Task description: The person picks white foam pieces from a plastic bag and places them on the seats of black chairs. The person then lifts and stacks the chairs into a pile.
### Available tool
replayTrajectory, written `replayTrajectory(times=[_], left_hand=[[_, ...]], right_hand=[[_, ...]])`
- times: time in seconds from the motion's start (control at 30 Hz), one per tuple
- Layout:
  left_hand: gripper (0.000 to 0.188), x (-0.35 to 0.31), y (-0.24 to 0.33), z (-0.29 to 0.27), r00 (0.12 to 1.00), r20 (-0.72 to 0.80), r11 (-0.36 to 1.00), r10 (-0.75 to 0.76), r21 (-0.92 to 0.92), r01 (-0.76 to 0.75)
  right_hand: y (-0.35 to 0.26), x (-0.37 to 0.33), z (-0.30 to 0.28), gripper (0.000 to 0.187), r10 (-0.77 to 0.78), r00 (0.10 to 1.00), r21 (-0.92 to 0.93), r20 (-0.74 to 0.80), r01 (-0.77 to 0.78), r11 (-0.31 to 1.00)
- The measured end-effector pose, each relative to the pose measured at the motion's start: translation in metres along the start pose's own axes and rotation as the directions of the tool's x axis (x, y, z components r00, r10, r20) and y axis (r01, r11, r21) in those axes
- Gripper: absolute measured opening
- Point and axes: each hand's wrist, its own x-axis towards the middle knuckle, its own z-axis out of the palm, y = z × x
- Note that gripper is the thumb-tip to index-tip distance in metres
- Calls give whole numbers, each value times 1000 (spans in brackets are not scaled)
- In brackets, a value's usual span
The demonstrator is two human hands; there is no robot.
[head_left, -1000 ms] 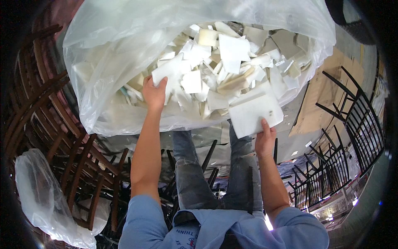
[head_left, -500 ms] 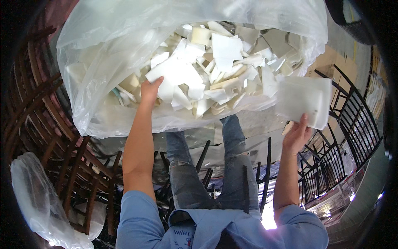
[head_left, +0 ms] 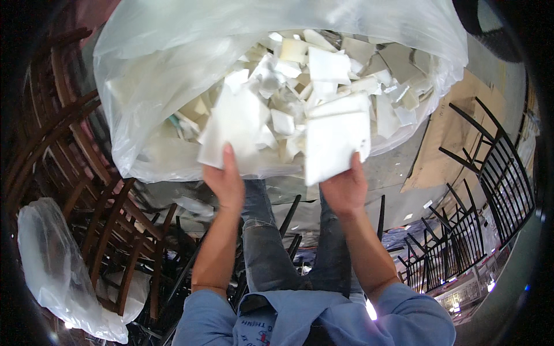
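Note:
A large translucent plastic bag lies open in front of me, full of loose white and cream foam pieces. My left hand grips a white foam sheet, thumb on top, its outline smeared by motion. My right hand is closed on a small stack of square white foam sheets, thumb on the upper face and fingers hidden beneath. Both hands are over the near edge of the bag, a short gap between the two pieces.
Dark brown wooden chair frames crowd the left, with clear plastic wrap below them. Black slatted chairs stand at the right. Flattened cardboard lies on the floor beside the bag.
My left hand has drawn a foam sheet off the pile, back toward me. My right hand has swung left with its foam sheets, from beside the bag to its near edge.

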Motion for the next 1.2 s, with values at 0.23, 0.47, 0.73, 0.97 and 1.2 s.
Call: replayTrajectory(times=[0.23,0.47,0.73,0.97,1.2], left_hand=[[38,-72,-19,20,832,386,874,-399,-115,472],[50,95,-67,8,580,767,904,-273,411,-117],[45,301,-51,-41,915,278,565,293,722,-400],[91,183,-87,10,978,147,301,-148,949,-97],[70,188,-129,-35,996,-71,549,50,835,32]], right_hand=[[42,9,-19,57,55,992,-291,-117,-88,953],[3,16,-52,42,-245,919,-458,-308,83,885],[16,-4,-66,38,-205,926,-543,-317,0,840],[22,-9,-74,38,-178,937,-557,-299,-20,830],[3,-13,-68,39,-196,915,-556,-352,-36,830]])
